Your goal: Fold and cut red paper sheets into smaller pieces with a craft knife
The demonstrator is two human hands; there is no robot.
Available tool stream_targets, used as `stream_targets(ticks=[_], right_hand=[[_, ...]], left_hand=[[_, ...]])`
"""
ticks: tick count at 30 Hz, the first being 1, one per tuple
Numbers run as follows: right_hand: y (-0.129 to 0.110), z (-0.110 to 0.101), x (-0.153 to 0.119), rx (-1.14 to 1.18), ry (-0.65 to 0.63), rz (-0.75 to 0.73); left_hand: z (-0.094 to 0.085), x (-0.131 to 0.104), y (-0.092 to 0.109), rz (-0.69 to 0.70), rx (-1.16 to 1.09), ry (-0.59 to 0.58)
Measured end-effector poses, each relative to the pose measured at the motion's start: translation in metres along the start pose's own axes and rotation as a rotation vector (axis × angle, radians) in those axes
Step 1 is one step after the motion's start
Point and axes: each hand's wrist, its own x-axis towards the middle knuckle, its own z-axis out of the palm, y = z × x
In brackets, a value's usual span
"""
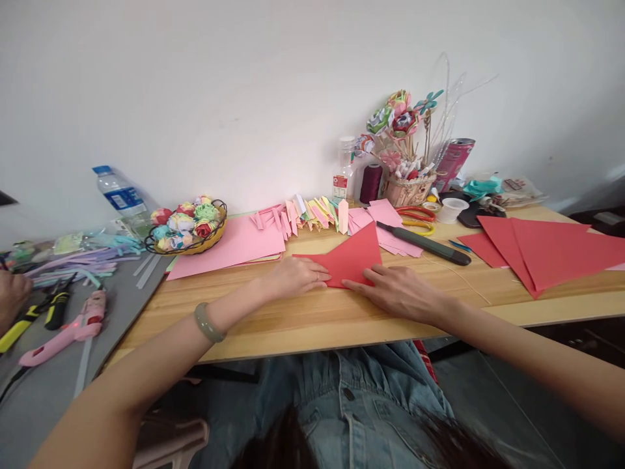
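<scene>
A folded sheet of red paper (349,257) lies on the wooden table in front of me, one pointed corner toward the wall. My left hand (305,273) holds its left end, the fingers close together and bent over the lower edge. At the right, my right hand (390,286) holds the lower edge, with the index finger reaching along it and the thumb on the paper. The paper under my fingers is hidden. Just beyond my right hand lies a dark utility knife (424,244). More red sheets (561,254) overlap farther right.
Along the wall stand a basket of paper flowers (188,228), folded paper strips (312,215), a glass bottle (344,172), a flower pot (407,189) and scissors (417,225). On the grey left table are a pink glue gun (73,332), pliers (41,312) and another person's hand (12,296).
</scene>
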Motion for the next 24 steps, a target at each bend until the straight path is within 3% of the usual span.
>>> stream_targets(ticks=[6,13,18,24], right_hand=[[0.007,0.002,0.008,0.119,-0.022,-0.071],[0.004,0.006,0.015,0.329,0.012,-0.111],[-0.003,0.016,0.020,0.562,-0.053,-0.160],[-0.002,0.017,0.020,0.607,-0.129,-0.129]], left_hand=[[0.009,0.005,-0.011,-0.122,-0.098,-0.048],[0.017,0.010,-0.028,-0.065,-0.233,-0.124],[0.015,0.017,-0.039,0.016,-0.241,-0.080],[0.021,0.020,-0.041,0.012,-0.245,-0.131]])
